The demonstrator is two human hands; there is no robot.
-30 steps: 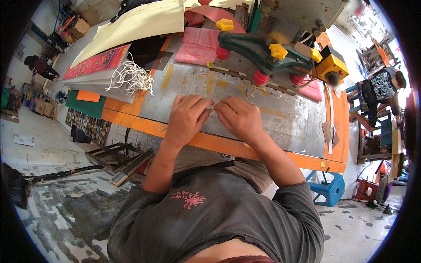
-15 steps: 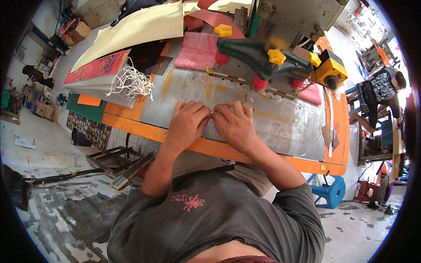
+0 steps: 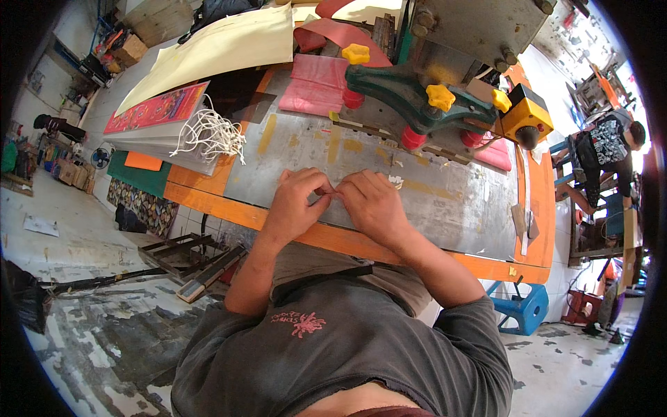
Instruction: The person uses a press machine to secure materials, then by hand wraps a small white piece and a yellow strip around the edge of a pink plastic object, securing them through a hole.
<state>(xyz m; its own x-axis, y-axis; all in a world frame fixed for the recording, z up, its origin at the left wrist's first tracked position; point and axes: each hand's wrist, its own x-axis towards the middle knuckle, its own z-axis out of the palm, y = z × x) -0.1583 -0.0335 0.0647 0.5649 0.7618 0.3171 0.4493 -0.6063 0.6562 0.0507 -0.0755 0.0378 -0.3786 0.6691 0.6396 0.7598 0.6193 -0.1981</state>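
Observation:
My left hand [image 3: 297,207] and my right hand [image 3: 372,203] meet fingertip to fingertip above the near edge of a metal-topped work table [image 3: 278,156]. Both are closed in a pinch, with thumbs pressed to the forefingers. Anything between the fingertips is too small to make out. To the left of my hands lies a stack of clear plastic bags [image 3: 156,140] with a red printed header [image 3: 158,108]. White cords [image 3: 208,135] spill in a tangle from its right end.
Beyond my hands stands a green press arm [image 3: 410,94] with yellow star knobs [image 3: 439,97]. A yellow box with a black knob [image 3: 526,121] sits at its right. Pink plastic sheet [image 3: 313,87] and cream paper [image 3: 215,48] lie at the back. A person [image 3: 604,149] works at far right.
My hands stay together, but the fingers have shifted: the left thumb and forefinger now form a clearer pinch, and the right fingers are curled closer together. The view has moved slightly.

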